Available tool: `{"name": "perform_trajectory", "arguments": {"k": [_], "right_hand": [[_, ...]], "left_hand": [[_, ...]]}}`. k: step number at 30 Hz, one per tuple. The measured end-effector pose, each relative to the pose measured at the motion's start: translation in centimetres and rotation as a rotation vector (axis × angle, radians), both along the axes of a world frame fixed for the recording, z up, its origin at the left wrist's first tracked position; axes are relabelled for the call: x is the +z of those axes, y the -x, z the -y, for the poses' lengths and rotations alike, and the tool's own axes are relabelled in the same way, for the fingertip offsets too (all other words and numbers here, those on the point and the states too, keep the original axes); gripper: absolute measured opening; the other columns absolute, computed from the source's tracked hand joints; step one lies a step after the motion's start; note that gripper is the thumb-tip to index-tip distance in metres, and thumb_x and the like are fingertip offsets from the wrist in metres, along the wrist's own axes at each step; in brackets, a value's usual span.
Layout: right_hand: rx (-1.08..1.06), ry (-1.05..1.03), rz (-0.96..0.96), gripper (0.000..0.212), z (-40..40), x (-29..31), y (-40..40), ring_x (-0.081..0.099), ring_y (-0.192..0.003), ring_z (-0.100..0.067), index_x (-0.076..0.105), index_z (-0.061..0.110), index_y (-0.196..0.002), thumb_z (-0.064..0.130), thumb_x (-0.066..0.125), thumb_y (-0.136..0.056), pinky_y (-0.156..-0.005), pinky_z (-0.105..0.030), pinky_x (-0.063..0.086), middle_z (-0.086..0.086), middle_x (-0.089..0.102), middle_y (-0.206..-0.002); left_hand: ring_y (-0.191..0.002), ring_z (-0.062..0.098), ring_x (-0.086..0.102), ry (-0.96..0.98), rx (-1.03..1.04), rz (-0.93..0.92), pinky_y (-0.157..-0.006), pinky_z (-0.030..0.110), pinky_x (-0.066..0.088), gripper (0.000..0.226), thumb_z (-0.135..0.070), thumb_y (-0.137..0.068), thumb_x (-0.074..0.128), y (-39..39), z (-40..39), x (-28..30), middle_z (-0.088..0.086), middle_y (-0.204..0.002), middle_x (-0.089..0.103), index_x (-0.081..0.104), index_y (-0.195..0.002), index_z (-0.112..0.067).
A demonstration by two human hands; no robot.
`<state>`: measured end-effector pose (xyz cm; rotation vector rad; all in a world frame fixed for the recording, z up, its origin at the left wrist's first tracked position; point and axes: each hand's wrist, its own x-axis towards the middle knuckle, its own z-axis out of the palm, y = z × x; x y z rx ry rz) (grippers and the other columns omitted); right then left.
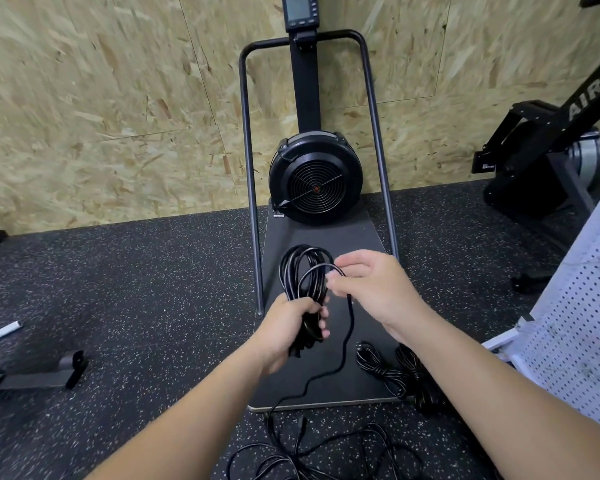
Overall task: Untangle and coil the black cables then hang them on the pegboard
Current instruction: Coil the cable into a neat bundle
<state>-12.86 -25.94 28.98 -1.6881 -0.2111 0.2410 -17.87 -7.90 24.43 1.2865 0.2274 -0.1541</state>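
Note:
My left hand grips a bundle of black cable loops that stands up above its fist. My right hand pinches a strand of the same cable beside the loops. From there the loose tail hangs down to a tangle of black cable on the floor. Two coiled black cables lie on the machine's base plate, partly hidden by my right forearm. The white pegboard leans at the right edge.
A black fan-wheel exercise machine with a tube frame stands ahead against an OSB wall. Its flat base plate lies under my hands. An air bike stands at the right. Metal bar pieces lie at the left on speckled rubber flooring.

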Motion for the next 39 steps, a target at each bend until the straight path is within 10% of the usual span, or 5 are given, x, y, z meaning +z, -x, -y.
{"name": "perform_trajectory", "arguments": {"k": [6,16,25,32,39], "right_hand": [[0.016,0.323,0.21,0.008,0.4,-0.9,-0.1,0.075,-0.08,-0.008,0.083,0.027,-0.087,0.033,0.085,-0.093,-0.085,-0.036,0.062,0.01,0.08,-0.082],[-0.097,0.112,0.181,0.013,-0.8,2.4,1.5,0.077,-0.065,-0.022,0.075,0.017,-0.103,0.022,0.064,-0.109,-0.07,-0.041,0.066,-0.005,0.079,-0.075],[-0.193,0.006,0.255,0.02,0.3,2.3,0.3,0.078,-0.072,-0.019,0.078,0.018,-0.097,0.032,0.09,-0.09,-0.072,-0.033,0.066,-0.001,0.08,-0.088],[0.309,0.151,-0.181,0.036,0.1,-3.4,-0.1,0.074,-0.121,-0.019,0.076,0.018,-0.117,-0.004,0.069,-0.09,-0.12,-0.043,0.049,-0.002,0.082,-0.115],[0.341,0.168,-0.364,0.043,-1.8,-7.1,1.2,0.078,-0.114,-0.028,0.071,0.008,-0.119,0.008,0.087,-0.079,-0.109,-0.043,0.059,-0.012,0.083,-0.105]], "left_hand": [[-0.078,0.027,0.059,0.058,0.069,0.015,-0.076,0.042,0.056,0.039,0.003,-0.091,0.049,-0.5,-1.5,-0.1,0.019,-0.096,0.063,0.068,-0.124,0.01],[-0.129,0.036,0.071,-0.083,-0.27,0.085,-0.114,0.051,0.051,0.029,-0.016,-0.108,0.066,1.0,-1.0,0.7,0.024,-0.129,0.075,0.071,-0.133,-0.004],[-0.079,0.029,0.064,0.01,-0.087,0.123,-0.101,0.067,0.059,0.014,-0.009,-0.109,0.066,1.1,1.6,0.5,0.02,-0.088,0.058,0.067,-0.1,0.002],[-0.077,0.024,0.062,0.153,0.114,0.217,-0.093,0.051,0.062,0.013,-0.012,-0.11,0.064,-0.7,0.0,2.0,0.011,-0.087,0.058,0.068,-0.116,-0.001],[-0.077,0.019,0.057,0.252,0.259,0.25,-0.087,0.041,0.06,0.008,-0.012,-0.111,0.062,-1.7,-2.1,2.8,0.006,-0.086,0.055,0.065,-0.112,-0.005]]}}
